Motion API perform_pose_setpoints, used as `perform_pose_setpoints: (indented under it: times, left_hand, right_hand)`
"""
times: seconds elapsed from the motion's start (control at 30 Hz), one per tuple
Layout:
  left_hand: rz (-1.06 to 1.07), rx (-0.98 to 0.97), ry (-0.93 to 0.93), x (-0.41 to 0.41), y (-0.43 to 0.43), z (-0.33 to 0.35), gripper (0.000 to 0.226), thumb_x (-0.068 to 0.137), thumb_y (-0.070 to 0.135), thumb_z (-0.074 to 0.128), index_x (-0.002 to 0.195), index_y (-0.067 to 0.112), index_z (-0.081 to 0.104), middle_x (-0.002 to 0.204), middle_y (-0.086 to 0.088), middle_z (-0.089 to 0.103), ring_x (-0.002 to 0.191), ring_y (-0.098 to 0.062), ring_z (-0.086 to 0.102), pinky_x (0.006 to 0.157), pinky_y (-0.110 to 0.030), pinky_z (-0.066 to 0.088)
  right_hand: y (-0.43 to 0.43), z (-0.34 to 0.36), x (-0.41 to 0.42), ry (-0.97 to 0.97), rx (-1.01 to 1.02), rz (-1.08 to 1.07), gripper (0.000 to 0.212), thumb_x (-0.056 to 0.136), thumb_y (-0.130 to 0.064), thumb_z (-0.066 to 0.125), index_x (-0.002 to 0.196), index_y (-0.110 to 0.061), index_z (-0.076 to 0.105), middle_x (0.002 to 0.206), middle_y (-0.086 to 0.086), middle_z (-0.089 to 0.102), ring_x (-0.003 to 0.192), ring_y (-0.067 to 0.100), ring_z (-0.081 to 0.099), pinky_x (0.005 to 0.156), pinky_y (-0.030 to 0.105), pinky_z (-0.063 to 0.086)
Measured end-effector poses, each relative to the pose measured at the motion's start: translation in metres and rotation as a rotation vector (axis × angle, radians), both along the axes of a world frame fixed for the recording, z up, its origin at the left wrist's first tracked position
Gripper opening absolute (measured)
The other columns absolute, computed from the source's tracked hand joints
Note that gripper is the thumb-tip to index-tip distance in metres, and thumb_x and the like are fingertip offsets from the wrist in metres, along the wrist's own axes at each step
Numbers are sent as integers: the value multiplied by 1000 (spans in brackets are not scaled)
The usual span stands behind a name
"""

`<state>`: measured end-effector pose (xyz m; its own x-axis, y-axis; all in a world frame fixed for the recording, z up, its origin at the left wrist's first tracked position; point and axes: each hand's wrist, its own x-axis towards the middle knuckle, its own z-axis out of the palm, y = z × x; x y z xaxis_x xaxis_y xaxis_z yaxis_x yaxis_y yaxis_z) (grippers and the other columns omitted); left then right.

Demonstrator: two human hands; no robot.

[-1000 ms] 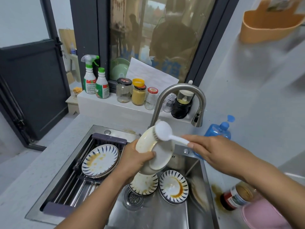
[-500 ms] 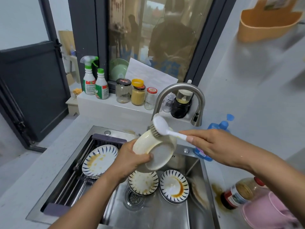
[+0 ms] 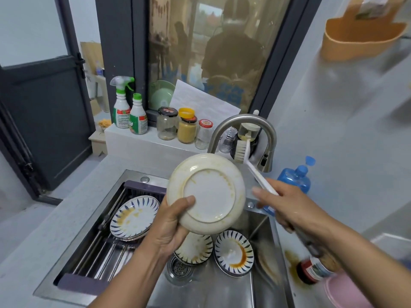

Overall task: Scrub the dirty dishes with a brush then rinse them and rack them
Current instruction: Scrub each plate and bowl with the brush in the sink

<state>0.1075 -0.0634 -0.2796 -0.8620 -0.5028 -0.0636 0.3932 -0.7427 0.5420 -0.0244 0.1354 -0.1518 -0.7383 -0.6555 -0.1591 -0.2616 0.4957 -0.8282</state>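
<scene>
Holding plate over the sink, underside toward camera: left hand fingers clamp its rim. Right hand grips the brush handle, probably wrapped, though it's blurred. Bristles are off the plate, beside the faucet.

Risk: the wet one-hand grip slips and the plate drops onto the patterned plates below. The faucet crowds the brush stroke. A stained plate sits in the rack at left.

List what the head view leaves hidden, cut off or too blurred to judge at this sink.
Head view:
Top face of the held plate: turned away; only its stained underside shows.
Grip of the right hand on the brush: motion-blurred.
The sink plate below the left hand: partly covered by hand and held plate.
The jar at right: blurred, label unreadable.
</scene>
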Motion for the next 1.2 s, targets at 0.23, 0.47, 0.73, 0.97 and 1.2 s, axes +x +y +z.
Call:
perform_pose_setpoints:
  times: [0.23, 0.47, 0.73, 0.97, 1.2]
  left_hand:
    - [-205, -310, -103, 10, -5, 11, 65, 66, 5, 84, 127, 3, 64, 125, -28, 67, 114, -40, 67, 93, -49, 58]
    - [-238, -855, -470, 1, -13, 31, 43, 72, -2, 85, 109, 17, 71, 101, -3, 79, 98, -24, 74, 87, -40, 62]
    - [49, -708, -550, -3, -12, 10, 48, 69, -3, 85, 108, 19, 67, 95, 1, 74, 89, -18, 69, 72, -25, 59]
    - [103, -596, -459, 6, -8, 0, 52, 63, 9, 86, 111, 20, 69, 105, -4, 77, 100, -24, 73, 78, -38, 62]
    - [30, -899, -456, 5, -4, 4, 34, 64, 22, 78, 91, 43, 74, 79, 6, 74, 70, -10, 67, 59, -38, 58]
  right_hand:
    - [-21, -3, 3, 18, -66, 123, 61, 75, -14, 88, 126, -34, 62, 100, -7, 77, 92, 11, 74, 76, 23, 59]
    - [-29, 18, -2, 564, 279, 329, 67, 85, -49, 76, 139, -66, 40, 115, -25, 58, 89, -7, 55, 78, 19, 44]
    - [-13, 21, 26, 898, 593, 502, 50, 94, -73, 10, 144, -72, 12, 108, -14, 64, 95, 13, 64, 77, 38, 56]
    - [10, 13, -26, 589, 434, 321, 32, 99, -60, 33, 127, -73, 43, 87, -20, 65, 74, 0, 61, 67, 22, 48]
    - [-16, 34, 6, 804, 614, 483, 38, 102, -62, 28, 139, -70, 32, 75, -19, 53, 62, -2, 46, 62, 26, 42]
